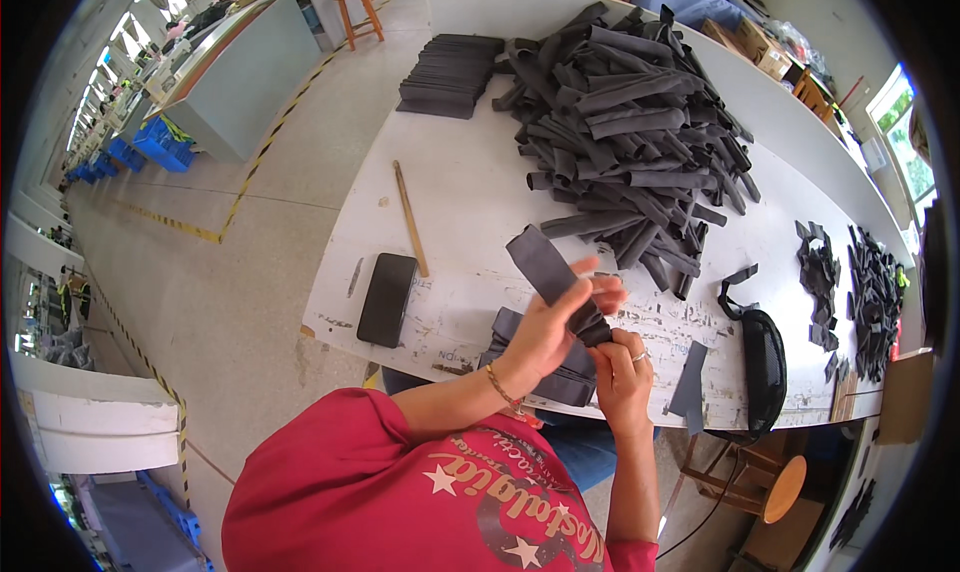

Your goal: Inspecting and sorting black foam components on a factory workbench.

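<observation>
White desk fills the frame's centre; your left hand and right hand pinch a dark fabric strip there, fingers pressed together, seemingly. Loosen, and it could slip onto the folded pieces below.

The worktop is white, scuffed with dark marks near its front edge. On it, the heap of fabric tubes is dark grey, as is the strip above the phone, which is black. The stick beside the phone is light brown. The shirt below the worktop is red with white stars. Left of the worktop, the floor tape is yellow and black.
</observation>
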A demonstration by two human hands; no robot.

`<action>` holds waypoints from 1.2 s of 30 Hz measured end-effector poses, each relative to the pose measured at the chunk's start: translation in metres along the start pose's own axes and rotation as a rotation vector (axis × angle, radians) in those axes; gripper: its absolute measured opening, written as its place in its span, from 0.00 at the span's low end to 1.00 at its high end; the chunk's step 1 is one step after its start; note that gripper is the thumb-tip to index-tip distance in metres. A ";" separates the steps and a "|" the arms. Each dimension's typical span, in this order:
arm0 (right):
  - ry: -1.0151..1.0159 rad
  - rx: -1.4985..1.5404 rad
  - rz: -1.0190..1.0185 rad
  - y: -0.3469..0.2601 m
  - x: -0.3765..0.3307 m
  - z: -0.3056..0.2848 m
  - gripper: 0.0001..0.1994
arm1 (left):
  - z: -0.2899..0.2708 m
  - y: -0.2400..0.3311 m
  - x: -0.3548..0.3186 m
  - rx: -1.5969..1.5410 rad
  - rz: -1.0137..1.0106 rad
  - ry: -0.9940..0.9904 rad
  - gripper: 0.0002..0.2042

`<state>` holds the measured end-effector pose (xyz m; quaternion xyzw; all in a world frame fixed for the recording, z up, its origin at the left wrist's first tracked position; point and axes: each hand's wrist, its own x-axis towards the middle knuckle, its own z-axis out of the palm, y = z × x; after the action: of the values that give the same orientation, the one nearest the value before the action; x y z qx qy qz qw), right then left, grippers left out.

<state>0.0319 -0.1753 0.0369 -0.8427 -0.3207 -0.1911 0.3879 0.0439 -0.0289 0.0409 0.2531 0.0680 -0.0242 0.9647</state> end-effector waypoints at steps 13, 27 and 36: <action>-0.029 -0.012 -0.003 -0.002 -0.005 0.004 0.09 | -0.002 0.035 0.013 0.035 0.199 0.270 0.10; -0.014 -0.025 -0.015 0.002 -0.009 0.009 0.10 | -0.004 0.024 0.014 0.019 0.179 0.238 0.14; 0.039 0.373 0.569 -0.015 -0.008 0.016 0.09 | -0.012 0.019 0.016 0.021 0.218 0.240 0.16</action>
<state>0.0170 -0.1588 0.0306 -0.8090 -0.0947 -0.0295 0.5793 0.0600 -0.0066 0.0376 0.2702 0.1547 0.1104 0.9439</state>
